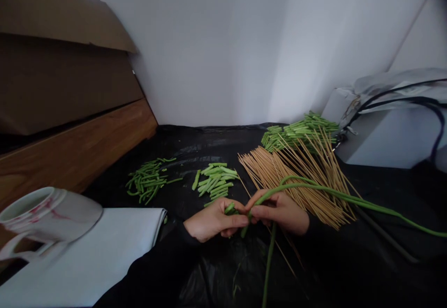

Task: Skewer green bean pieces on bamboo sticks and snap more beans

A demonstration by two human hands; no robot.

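Note:
My left hand [212, 220] and my right hand [281, 211] meet at the middle of a black plastic sheet [216, 271], both closed on long green stalks [335, 195]. The stalks curve away to the right, and one runs down toward the bottom edge. A short green end [229, 208] sticks out between my left fingers. Just behind my hands lies a pile of cut green pieces [215, 183], with a second pile [148, 180] further left. A fan of thin wooden skewers [296, 173] lies behind my right hand.
More cut green pieces [300, 131] are heaped at the back by the white wall. A white cup [45, 215] and white folded cloth [104, 247] sit at the left. Cardboard and wooden boards [70, 112] stand at the left; a covered white appliance with black cables [394, 117] stands right.

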